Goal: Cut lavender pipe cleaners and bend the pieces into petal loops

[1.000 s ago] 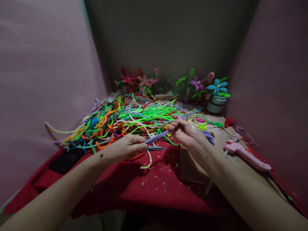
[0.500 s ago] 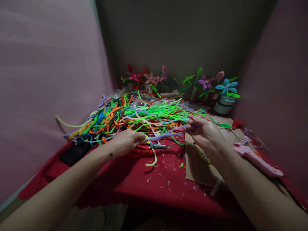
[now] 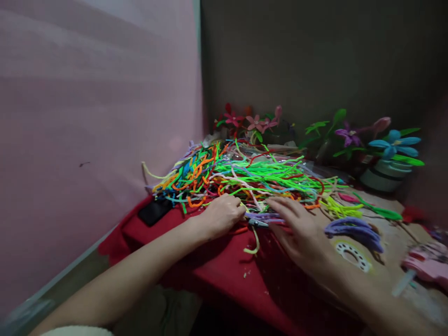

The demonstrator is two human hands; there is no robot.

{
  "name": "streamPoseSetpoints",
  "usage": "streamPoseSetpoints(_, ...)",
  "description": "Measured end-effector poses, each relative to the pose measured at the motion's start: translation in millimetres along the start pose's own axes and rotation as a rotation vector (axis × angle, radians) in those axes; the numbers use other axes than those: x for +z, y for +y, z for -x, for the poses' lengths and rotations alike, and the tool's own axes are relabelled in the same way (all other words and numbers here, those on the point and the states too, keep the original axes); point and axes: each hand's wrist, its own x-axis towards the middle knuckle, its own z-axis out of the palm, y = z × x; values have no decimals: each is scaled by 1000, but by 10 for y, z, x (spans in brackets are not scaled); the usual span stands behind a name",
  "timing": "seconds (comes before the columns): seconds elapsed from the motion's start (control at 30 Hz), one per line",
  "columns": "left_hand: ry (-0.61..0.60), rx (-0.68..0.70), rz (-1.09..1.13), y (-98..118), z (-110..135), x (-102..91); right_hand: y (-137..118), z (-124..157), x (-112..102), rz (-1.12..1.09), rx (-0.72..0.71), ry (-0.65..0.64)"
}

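Purple pipe cleaners (image 3: pixel 262 216) stretch in a small bundle between my two hands. My left hand (image 3: pixel 226 215) is closed around their left end. At their right ends my right hand (image 3: pixel 297 228), somewhat blurred, has its fingers stretched out and its thumb apart from them. Just beneath the bundle lie scissors (image 3: pixel 258 223) with orange-red handles, partly hidden by my left hand. A bent pale-yellow pipe cleaner (image 3: pixel 256 242) hangs below the blades. Behind both hands spreads a tangled pile of pipe cleaners (image 3: pixel 266 172), mostly bright green, with orange, blue, white and red ones.
A red cloth (image 3: pixel 224 270) covers the table. On the left lies a black phone (image 3: pixel 154 212). To the right are curved purple pieces (image 3: pixel 355 231), a white ring with holes (image 3: pixel 353 255) and a pink glue gun (image 3: pixel 427 261). Pipe-cleaner flowers (image 3: pixel 395 143) stand at the back.
The view has swung left, so the table sits further right in it. My right hand has come nearer my left along the purple pipe cleaners, and its fingers have spread.
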Motion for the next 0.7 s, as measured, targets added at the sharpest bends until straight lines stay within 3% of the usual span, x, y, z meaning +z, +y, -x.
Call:
streamPoseSetpoints(0.13,195,42,17,-62,144,-90,-13,34,190,219,-109,-229)
streamPoseSetpoints(0.23,301,-70,68,-351,264,-225,-4,26,151,204,-121,-239)
streamPoseSetpoints(0.27,301,-150,95,-500,296,-271,-9,15,121,189,-126,-228)
streamPoseSetpoints(0.33,300,-498,113,-846,342,-337,-38,-22,66,155,-132,-231)
streamPoseSetpoints(0.43,313,-758,93,-1353,349,-312,-119,-113,38,99,-126,-284)
streamPoseSetpoints(0.5,275,-854,110,-1594,324,-220,-187,-192,61,71,-113,-325)
streamPoseSetpoints(0.6,230,-897,166,-1784,311,-103,-291,-316,132,52,-101,-374)
streamPoseSetpoints(0.7,269,-890,246,-1870,392,-174,-381,-429,215,45,-121,-429)
